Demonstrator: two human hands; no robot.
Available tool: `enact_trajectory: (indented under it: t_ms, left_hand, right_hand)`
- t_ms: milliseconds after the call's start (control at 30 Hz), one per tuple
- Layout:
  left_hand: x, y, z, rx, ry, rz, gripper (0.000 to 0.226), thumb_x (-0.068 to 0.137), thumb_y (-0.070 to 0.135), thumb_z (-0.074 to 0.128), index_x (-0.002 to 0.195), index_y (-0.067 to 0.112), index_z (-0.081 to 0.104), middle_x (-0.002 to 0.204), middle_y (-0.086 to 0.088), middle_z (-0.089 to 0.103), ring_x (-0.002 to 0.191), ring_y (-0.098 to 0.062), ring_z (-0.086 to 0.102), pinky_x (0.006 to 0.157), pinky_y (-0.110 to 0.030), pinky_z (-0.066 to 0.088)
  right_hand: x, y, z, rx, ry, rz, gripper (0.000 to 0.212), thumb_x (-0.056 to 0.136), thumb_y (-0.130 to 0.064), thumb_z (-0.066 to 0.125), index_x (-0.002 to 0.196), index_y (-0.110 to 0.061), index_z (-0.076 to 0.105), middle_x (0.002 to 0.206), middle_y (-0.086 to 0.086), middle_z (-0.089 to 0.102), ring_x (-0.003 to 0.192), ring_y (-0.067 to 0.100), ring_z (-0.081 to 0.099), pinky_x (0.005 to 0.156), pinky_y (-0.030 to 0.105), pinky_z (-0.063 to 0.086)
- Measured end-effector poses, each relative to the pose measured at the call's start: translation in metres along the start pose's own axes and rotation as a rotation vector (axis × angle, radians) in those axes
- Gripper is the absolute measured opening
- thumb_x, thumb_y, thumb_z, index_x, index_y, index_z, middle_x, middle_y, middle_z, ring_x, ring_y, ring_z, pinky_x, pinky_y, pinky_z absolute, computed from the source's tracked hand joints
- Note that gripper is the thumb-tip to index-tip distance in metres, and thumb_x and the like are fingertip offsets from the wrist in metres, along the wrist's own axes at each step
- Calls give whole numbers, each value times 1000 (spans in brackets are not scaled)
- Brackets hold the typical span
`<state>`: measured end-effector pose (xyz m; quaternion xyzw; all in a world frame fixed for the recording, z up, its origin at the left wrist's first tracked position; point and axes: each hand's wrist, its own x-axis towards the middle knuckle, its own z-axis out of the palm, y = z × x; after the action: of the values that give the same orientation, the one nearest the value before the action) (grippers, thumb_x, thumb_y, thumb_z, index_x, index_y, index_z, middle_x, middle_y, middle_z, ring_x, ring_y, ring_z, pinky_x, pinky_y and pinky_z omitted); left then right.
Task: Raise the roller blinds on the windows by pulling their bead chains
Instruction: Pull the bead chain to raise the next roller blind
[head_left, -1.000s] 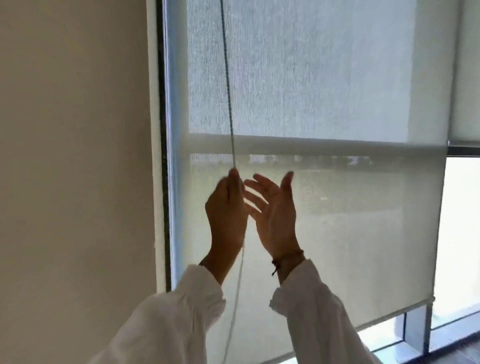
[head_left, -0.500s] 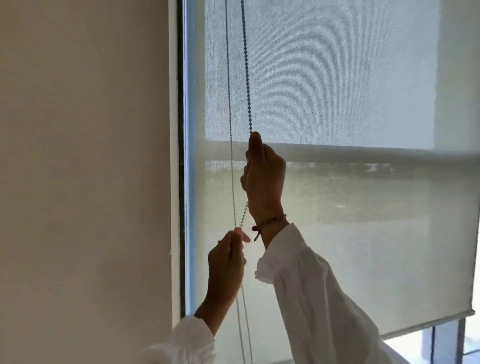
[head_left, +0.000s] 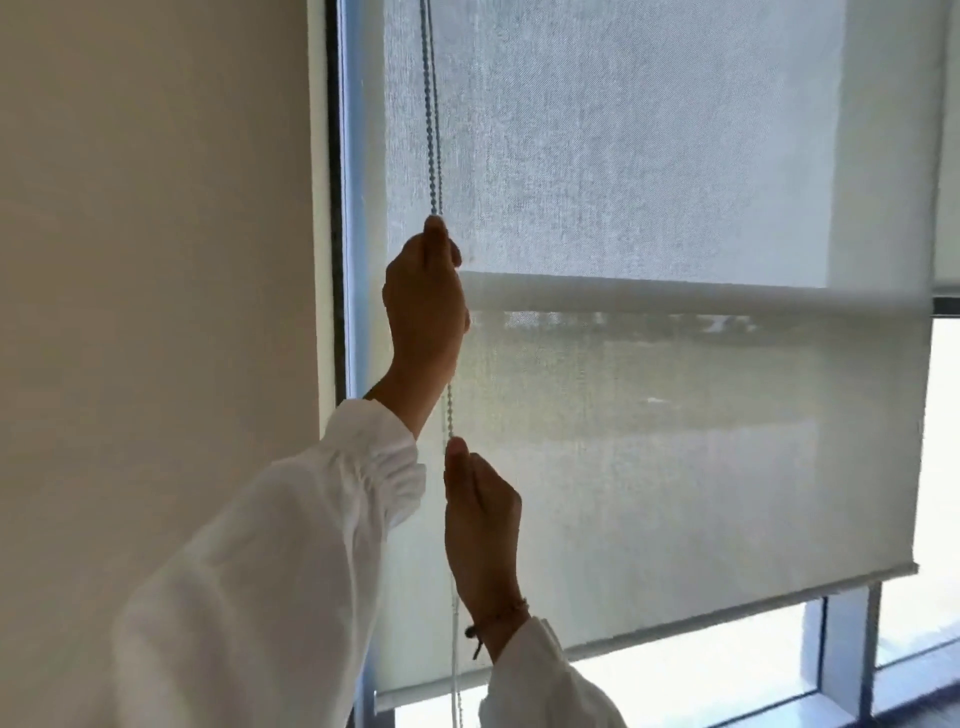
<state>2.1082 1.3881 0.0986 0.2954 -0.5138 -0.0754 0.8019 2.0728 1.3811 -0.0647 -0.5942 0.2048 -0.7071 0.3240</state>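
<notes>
- My left sleeve (head_left: 270, 561) is white and puffy, and it is the closest thing to me, low on the left.
- My right sleeve (head_left: 545, 686) is white too, and it shows at the bottom edge.
- A thin brown bracelet (head_left: 496, 621) goes around my right wrist.
- My right hand (head_left: 480, 512) is the lower one. Its grip is closed tight on the bead chain (head_left: 434, 104), with my thumb pointing up.
- My left hand (head_left: 426, 306) is higher up. Its grip is pinched shut on the same bead chain, right at the top of my fist.
- The bead chain hangs down near the left edge of the window. It runs from the top of the picture into my left hand, then down to my right hand, then on down past my right wrist.
- Above my left hand I see two strands very close together.
- The roller blind (head_left: 675, 441) is just behind my hands. It is pale and I can see through it a bit.
- Its bottom bar (head_left: 727, 603) hangs above the bottom of the window, so a strip of bare glass shows under it.
- The dark window frame (head_left: 336, 208) runs up the left side.
- The plain cream wall (head_left: 156, 234) fills the left part.
</notes>
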Motion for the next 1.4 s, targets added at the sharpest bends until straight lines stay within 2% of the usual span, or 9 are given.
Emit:
enact_trajectory:
  t_ms: [100, 233, 500, 567, 667, 900, 1133, 1267, 1400]
  left_hand:
    - [1, -6, -4, 4, 30, 103, 41, 90, 44, 36, 51, 31, 41, 40, 12, 37, 45, -13, 33, 59, -41, 33]
    - [-7, -13, -11, 16, 42, 106, 40, 89, 45, 37, 51, 32, 41, 39, 11, 37, 44, -14, 33, 58, -43, 34]
    - [-109, -82, -29, 87, -17, -62, 41, 85, 59, 41, 55, 32, 47, 44, 10, 42, 47, -17, 37, 50, -42, 34]
    - [-129, -93, -37, 125, -45, -36, 39, 84, 58, 39, 57, 31, 45, 46, 11, 44, 45, -9, 35, 49, -37, 32]
    - [-141, -97, -39, 129, -85, -7, 35, 90, 40, 42, 57, 27, 40, 46, 13, 44, 46, -5, 35, 52, -28, 30]
    - [-133, -100, -46, 75, -202, -166, 37, 90, 41, 31, 68, 20, 53, 47, 11, 44, 46, -6, 39, 50, -20, 34]
    - [-59, -47, -36, 80, -177, -136, 41, 98, 36, 17, 110, 17, 51, 89, 3, 58, 90, -16, 54, 86, -33, 41]
    - [-26, 5, -15, -140, -377, -233, 30, 95, 40, 33, 97, 19, 55, 74, 3, 58, 65, -10, 56, 59, -25, 49]
    - [-21, 5, -1, -182, -194, -279, 35, 94, 37, 42, 67, 18, 53, 44, 8, 34, 36, -5, 27, 33, -19, 21]
  right_hand:
    - [19, 6, -3, 77, -107, 174, 44, 92, -44, 43, 56, -18, 47, 49, -7, 45, 49, 12, 39, 50, 27, 34]
    - [51, -5, -18, 338, -191, 317, 61, 80, -63, 29, 98, -13, 59, 89, 5, 65, 79, 16, 62, 72, 30, 50]
    - [103, -88, -19, 447, -351, 134, 36, 95, -41, 35, 109, -11, 51, 96, 12, 65, 88, 24, 64, 88, 42, 51]
    - [105, -99, -10, 401, -343, 130, 27, 95, -34, 41, 99, -12, 54, 81, 7, 65, 67, 17, 63, 69, 34, 56]
    - [105, -100, 7, 253, -159, 103, 33, 94, -30, 46, 69, -13, 57, 42, -10, 46, 36, 5, 35, 37, 17, 29]
    - [92, -82, 5, -73, 66, -357, 37, 93, -23, 47, 57, -15, 50, 37, -14, 44, 35, 2, 39, 42, 19, 31]
    - [37, -24, -22, -273, 126, -489, 34, 91, -28, 45, 60, -13, 51, 44, -18, 34, 37, 5, 38, 39, 10, 23]
    - [8, -4, -29, -249, 113, -496, 53, 92, -39, 41, 56, -1, 46, 45, -13, 33, 38, 7, 31, 41, 8, 20]
    - [8, 1, -29, -194, 21, -407, 46, 91, -34, 47, 55, -5, 44, 46, -6, 36, 42, 8, 29, 43, 13, 24]
